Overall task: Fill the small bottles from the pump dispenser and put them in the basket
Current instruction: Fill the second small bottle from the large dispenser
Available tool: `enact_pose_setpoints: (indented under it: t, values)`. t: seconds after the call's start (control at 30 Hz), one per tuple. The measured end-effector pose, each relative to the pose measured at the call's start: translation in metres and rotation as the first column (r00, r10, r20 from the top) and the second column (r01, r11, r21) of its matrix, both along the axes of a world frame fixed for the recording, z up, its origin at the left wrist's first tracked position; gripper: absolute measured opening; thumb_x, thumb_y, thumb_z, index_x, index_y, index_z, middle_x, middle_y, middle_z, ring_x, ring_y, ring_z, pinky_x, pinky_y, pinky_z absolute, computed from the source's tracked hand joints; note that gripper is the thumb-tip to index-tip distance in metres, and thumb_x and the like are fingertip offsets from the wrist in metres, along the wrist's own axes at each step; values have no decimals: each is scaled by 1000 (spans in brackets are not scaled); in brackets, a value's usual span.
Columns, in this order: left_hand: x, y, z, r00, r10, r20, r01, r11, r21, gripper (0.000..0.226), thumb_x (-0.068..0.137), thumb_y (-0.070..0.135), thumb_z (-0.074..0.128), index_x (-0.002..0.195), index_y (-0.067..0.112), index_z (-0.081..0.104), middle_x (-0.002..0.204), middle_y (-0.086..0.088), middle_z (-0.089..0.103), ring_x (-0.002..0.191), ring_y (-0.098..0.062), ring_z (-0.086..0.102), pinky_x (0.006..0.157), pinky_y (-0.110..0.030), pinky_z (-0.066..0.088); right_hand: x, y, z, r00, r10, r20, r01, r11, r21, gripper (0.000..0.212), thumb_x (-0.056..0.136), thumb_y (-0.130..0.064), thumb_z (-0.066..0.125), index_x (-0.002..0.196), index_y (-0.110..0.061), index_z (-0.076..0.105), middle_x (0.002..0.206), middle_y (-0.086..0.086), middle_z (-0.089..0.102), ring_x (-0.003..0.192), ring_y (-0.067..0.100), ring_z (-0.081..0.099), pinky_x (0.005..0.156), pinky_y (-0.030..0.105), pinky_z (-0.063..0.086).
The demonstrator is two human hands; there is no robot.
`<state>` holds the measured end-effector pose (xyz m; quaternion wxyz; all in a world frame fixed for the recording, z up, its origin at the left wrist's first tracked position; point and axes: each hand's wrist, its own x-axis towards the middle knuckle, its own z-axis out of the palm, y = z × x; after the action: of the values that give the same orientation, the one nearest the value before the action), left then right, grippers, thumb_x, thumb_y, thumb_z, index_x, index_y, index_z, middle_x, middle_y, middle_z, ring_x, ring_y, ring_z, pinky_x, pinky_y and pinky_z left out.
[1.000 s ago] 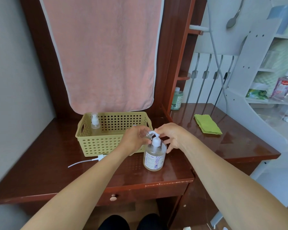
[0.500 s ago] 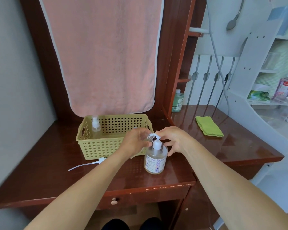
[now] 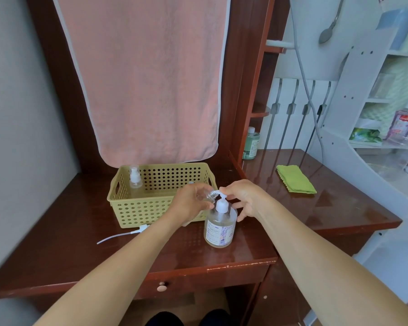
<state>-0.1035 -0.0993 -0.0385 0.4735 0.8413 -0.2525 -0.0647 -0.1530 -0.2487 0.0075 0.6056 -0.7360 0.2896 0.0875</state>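
Observation:
A clear pump dispenser [image 3: 220, 228] with a white pump head stands near the front of the brown desk. My left hand [image 3: 190, 203] grips a small clear bottle [image 3: 209, 195], tilted with its open neck at the pump's spout. My right hand [image 3: 244, 198] rests its fingertips on top of the pump head. Behind them stands a yellow perforated basket [image 3: 141, 211]. One small spray bottle [image 3: 135, 181] stands upright in its back left corner. A loose white spray cap with its long tube [image 3: 125, 234] lies on the desk in front of the basket.
A pink towel [image 3: 141, 76] hangs behind the basket. A folded green cloth [image 3: 295, 178] lies on the right part of the desk, and a green bottle [image 3: 251, 144] stands by the wooden upright. White shelves [image 3: 384, 144] with bottles are at the right.
Both hands have stayed at the pump head with the small bottle held at the spout. The view has shifted slightly; nothing else has moved.

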Motion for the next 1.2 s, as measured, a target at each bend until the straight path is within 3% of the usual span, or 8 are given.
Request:
enact_pose_setpoints:
  t: [0.13,0.4,0.53,0.7,0.83,1.0,1.1,1.2]
  values:
    - [-3,-1,-3,999,-24,42,22,998,55,27,75,11,78,98,22,69,96,3,70,97,-12,62,85,-29,49,2,9,-6,999,-45,6,45,997,-65,40,91,-16,62,128,-7,52,133,16,52,122,40,47,94,65,35]
    - [-3,-1,3,998,-22,58,19,999,37,28,75,12,79,99,23,69,98,2,70,98,-16,62,91,-34,50,-4,-1,1,1000,29,10,-29,1000,5,36,91,-19,62,123,-3,56,135,17,50,126,40,43,102,70,26]
    - [-4,-1,0,999,-38,26,37,999,22,28,76,8,76,101,19,69,100,2,70,95,-9,62,79,-17,48,1,5,-3,1000,-24,4,24,998,-54,35,91,-16,62,123,-4,56,131,16,54,121,38,48,94,64,35]
    - [-6,0,-3,999,-12,45,10,999,47,27,74,12,79,97,23,69,91,-1,70,92,-18,64,86,-36,52,-2,9,-4,999,-31,-6,31,997,-76,34,91,-17,62,122,-5,57,129,17,55,119,39,49,92,64,36]
    - [-6,1,2,1000,-2,25,2,1000,-1,27,74,10,79,96,23,69,88,7,67,91,-14,62,87,-31,48,-6,2,2,1000,11,-7,-11,1000,6,38,92,-19,61,126,-3,54,136,17,49,128,41,41,103,68,26]
    - [-6,0,3,999,-15,32,14,1000,16,28,75,9,78,99,20,69,91,5,68,93,-14,62,87,-31,49,5,10,0,999,-38,0,38,995,-94,37,93,-14,58,128,-4,52,131,16,53,119,36,50,88,52,41]
    - [-7,1,-2,1000,-1,22,0,1000,20,28,74,9,79,96,22,69,88,5,68,90,-14,63,88,-34,52,9,16,-5,999,-43,-2,42,980,-194,33,92,-9,56,124,0,55,123,20,59,110,33,58,92,45,47]
    - [-8,1,-2,1000,-8,3,8,1000,-5,28,75,8,78,98,21,69,94,3,70,95,-13,64,88,-30,51,0,9,-2,999,-34,5,34,997,-72,32,93,-13,58,123,-2,55,125,16,57,112,32,54,89,49,42]
